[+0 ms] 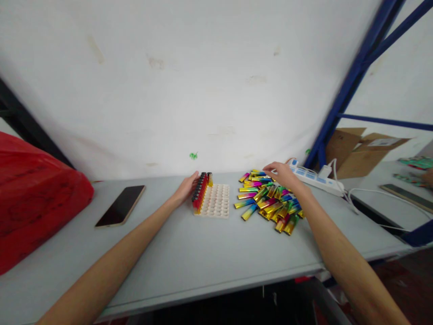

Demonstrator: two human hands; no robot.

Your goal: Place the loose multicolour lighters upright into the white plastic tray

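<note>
A white tray with rows of round holes [216, 201] lies at mid-table. Along its left side stands a row of red lighters with black tops [200, 194], and a single yellow one [210, 179] is upright at the back beside that row. My left hand [186, 188] is against the left side of the row, thumb raised and other fingers partly hidden. Right of the tray spreads a loose pile of shiny gold, blue and magenta flat pieces [270, 205], which look like metallic lighter sleeves. At the pile's back edge is my right hand [282, 174], fingers bent and slightly apart.
A dark phone [122, 206] lies left of my left hand, with a red plastic bag [37, 198] beyond it. A white power strip [316, 179] with cables sits behind the pile. Farther right are a blue metal frame [352, 85] and an opened cardboard box [361, 151].
</note>
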